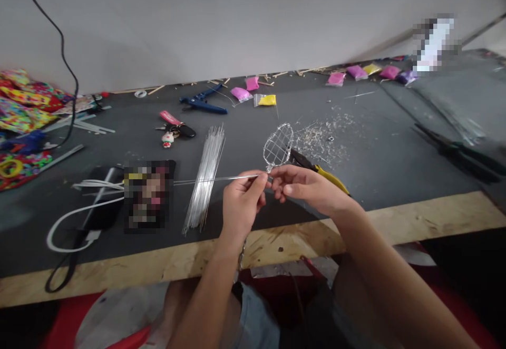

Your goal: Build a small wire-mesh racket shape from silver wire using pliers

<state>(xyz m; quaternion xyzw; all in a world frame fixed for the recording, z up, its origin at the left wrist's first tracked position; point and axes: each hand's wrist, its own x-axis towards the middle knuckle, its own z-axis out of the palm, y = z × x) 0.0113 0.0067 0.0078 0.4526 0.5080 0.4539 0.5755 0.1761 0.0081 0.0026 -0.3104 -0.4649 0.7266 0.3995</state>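
My left hand [243, 199] is closed, pinching thin silver wires [221, 178] between thumb and forefinger; their straight ends stick out leftward. Above the fingertips rises a leaf-shaped wire mesh [278, 146] with a twisted rim and crossing wires inside, joined at its base to the held wires. My right hand [302, 186] has its fingers curled at that base, closed on the wire there; the exact contact is partly hidden. Behind the right hand lie pliers [332, 179] with yellow handles. A bundle of straight silver wires [206, 180] lies left of my left hand.
Wire clippings [326, 138] are scattered beyond my right hand. Blue pliers [203, 101], keys [177, 129] and small coloured packets [241, 94] lie farther back. A white cable [59, 220] lies left, dark-handled cutters [454, 148] right. The table's wooden edge [182, 262] runs in front.
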